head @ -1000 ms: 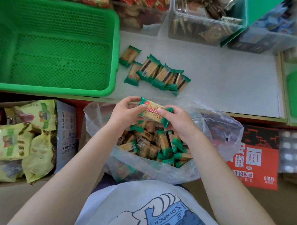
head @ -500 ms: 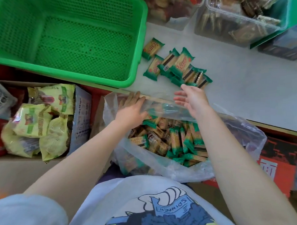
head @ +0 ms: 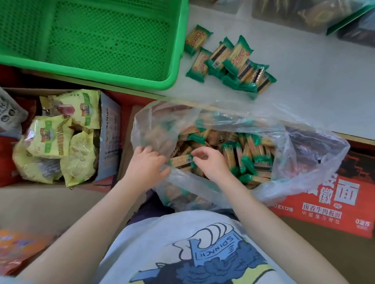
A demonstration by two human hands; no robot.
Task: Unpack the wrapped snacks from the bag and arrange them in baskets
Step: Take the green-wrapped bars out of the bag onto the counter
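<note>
Both hands in the bag [head: 300, 163]: right fingers [head: 201, 157] seemingly pinch a snack [head: 179, 161], left [head: 148, 167] curled, unclear

Bright, even daylight fills the view, strongest on the pale table [head: 321, 90] at upper right, which looks washed out. Shadows are soft and faint. The wide lens bends the edges, and the whole picture is slightly soft, blurrier toward the corners.

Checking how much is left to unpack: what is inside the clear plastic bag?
The clear plastic bag holds many green-and-tan wrapped snacks. The right hand pinches one, the left hand grips the rim. Lower layers are covered.
</note>
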